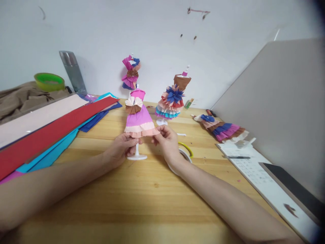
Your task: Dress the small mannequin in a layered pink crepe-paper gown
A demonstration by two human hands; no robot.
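Note:
A small doll dress form (137, 156) stands upright on its white round base in front of me. It wears a crepe paper dress (139, 117), magenta on top, with pale pink and peach ruffles at the hem and a cream and brown pleated rosette at the waist. My left hand (124, 145) pinches the hem's lower left edge beside the stand. At the opposite side, my right hand (166, 140) grips the right corner of the peach ruffle between thumb and fingers.
Two more dressed forms, one magenta and blue (131, 76), one brown and ruffled (172, 98), stand behind. Crepe paper sheets (58, 130) lie left, near a green tape roll (49, 82). Tape rings (186, 152) lie by my right wrist. A paper dress (223, 130) and white board (254, 169) lie right.

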